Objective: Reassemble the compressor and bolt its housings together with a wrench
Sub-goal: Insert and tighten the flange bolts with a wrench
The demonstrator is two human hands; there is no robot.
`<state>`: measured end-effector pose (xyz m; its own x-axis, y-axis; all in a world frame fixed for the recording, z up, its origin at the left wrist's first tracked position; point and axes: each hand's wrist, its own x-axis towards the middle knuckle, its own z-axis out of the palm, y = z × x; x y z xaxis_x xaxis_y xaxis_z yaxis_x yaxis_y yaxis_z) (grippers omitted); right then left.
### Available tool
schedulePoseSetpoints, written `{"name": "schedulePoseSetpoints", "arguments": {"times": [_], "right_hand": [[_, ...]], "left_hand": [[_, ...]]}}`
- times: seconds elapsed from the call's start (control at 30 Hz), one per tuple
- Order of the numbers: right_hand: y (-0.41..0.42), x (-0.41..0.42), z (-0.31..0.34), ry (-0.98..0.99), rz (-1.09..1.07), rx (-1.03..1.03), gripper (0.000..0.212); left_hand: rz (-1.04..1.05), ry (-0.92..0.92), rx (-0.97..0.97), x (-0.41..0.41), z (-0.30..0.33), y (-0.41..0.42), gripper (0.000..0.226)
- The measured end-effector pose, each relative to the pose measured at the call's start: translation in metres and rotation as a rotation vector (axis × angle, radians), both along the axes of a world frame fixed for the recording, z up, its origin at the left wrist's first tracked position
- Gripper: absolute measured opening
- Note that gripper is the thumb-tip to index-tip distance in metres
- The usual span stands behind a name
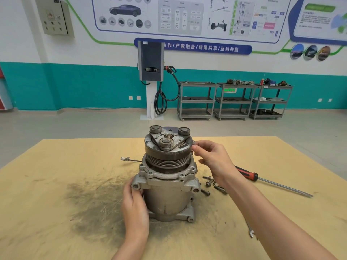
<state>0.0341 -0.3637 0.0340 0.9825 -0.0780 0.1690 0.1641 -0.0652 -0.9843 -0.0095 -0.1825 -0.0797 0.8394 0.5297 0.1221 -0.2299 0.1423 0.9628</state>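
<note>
Wrench [251,231]: near right, untouched.
Left hand [134,205]: your fingers curl round the compressor [169,184] body mid-table; brace firmly.
Bolts [212,185]: loose, just right.
Right hand [212,158]: you pinch the pulley [168,145] rim; line up holes before bolting.

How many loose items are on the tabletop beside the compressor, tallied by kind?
Loose steel hex bolts: 4 visible by the housing, though others may be hidden behind the arm
Red-and-black-handled screwdriver: 1
Steel open-end wrench: 1
Thin metal rod with fitting: 1
Total: 7
</note>
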Motion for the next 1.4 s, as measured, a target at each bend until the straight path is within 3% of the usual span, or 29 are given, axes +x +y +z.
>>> {"name": "schedulePoseSetpoints", "arguments": {"times": [0.33,0.5,1.03,1.23,1.4], "right_hand": [[-0.010,0.000,-0.007,-0.136,0.060,-0.116,0.005],[-0.010,-0.003,-0.006,-0.148,0.158,-0.109,0.020],[-0.002,0.000,-0.005,-0.221,0.030,-0.183,0.005],[-0.006,-0.009,-0.009,-0.217,0.107,-0.219,0.032],[-0.004,-0.004,-0.006,-0.210,0.059,-0.171,0.029]], "left_hand": [[-0.004,0.007,0.025,0.000,-0.002,0.001,0.038],[-0.002,0.014,0.024,0.000,-0.003,0.001,0.038],[0.021,0.016,0.038,0.000,-0.001,0.000,0.035],[0.017,0.035,0.057,0.002,-0.004,0.002,0.036],[0.011,0.041,0.051,0.003,-0.004,0.002,0.037]]}}
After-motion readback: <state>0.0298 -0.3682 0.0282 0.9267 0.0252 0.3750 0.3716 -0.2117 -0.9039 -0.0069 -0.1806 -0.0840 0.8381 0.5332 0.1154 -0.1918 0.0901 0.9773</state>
